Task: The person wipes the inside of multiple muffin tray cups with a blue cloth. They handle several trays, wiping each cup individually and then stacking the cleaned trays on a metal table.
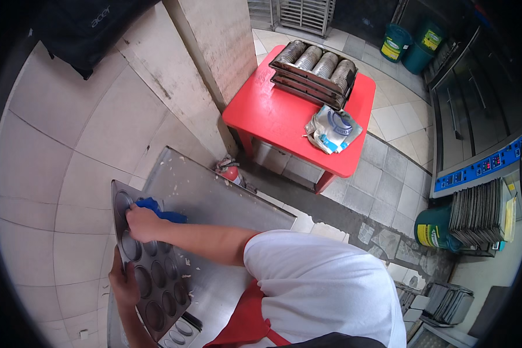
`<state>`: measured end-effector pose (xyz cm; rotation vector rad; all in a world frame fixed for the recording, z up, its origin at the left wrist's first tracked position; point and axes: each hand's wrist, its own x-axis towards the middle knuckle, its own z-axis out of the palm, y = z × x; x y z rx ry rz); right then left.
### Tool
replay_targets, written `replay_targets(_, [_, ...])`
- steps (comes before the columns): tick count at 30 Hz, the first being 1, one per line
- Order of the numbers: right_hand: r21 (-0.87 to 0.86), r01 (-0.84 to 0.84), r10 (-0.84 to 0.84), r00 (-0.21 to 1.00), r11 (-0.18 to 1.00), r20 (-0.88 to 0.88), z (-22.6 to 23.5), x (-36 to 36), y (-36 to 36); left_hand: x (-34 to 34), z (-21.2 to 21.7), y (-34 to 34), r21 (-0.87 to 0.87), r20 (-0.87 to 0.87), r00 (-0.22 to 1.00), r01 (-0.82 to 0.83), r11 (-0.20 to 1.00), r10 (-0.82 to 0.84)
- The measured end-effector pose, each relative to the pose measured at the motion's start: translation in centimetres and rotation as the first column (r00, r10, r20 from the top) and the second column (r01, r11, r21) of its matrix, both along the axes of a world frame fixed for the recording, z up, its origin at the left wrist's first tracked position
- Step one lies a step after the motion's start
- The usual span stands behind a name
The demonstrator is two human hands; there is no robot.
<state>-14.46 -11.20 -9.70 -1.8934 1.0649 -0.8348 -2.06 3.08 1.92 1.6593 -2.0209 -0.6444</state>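
Note:
A dark metal muffin pan [149, 272] is tilted up over a steel worktop [232, 200] strewn with pale crumbs. My left hand [123, 281] grips its left edge, thumb over the front face. My right hand [145, 225] is closed at the pan's upper cups, its fingertips reaching into one of them. A crumpled blue cloth [161, 212] bunches out beside the right hand, which seems to hold it; part of it is hidden behind the hand. Under the pan's lower end, another muffin tin [181, 332] shows in part.
A red table [252, 104] beyond the worktop carries stacked loaf-type pans with ridged metal tubes [325, 64] and a crumpled plastic bag [333, 129]. A fire extinguisher [229, 173] stands beside the worktop. Green buckets [395, 43], stacked trays [475, 211] and an oven [475, 104] are at right.

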Motion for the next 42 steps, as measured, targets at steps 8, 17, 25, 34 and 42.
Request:
replay_targets(8, [0.487,-0.637,-0.398,0.291,0.598,0.870,-1.9,-3.6,-2.3,0.7,0.4,-0.1,-0.069,0.127,0.985,-0.112,0.991,0.120])
replay_targets(17, [0.532,-0.597,-0.451,0.296,0.601,0.842,-11.4,-14.9,7.1,4.0,1.5,-2.0,-0.218,0.275,0.940,-0.145,0.965,0.203])
replay_targets(25, [0.663,-0.381,-0.430,0.537,0.644,0.726,-7.9,-15.7,11.3,4.7,-1.5,-6.0,-0.156,0.246,0.936,-0.217,0.964,0.250])
replay_targets(34, [0.323,-0.053,-0.226,0.608,0.945,0.761,-1.5,3.8,3.2,2.6,-1.2,-6.1,0.081,0.161,0.944,-0.305,0.949,0.289])
replay_targets(42, [-0.368,0.044,0.072,0.953,0.929,0.296,-2.9,2.9,4.7,5.6,-2.3,-6.3,0.030,-0.075,0.961,-0.265,0.964,0.266])
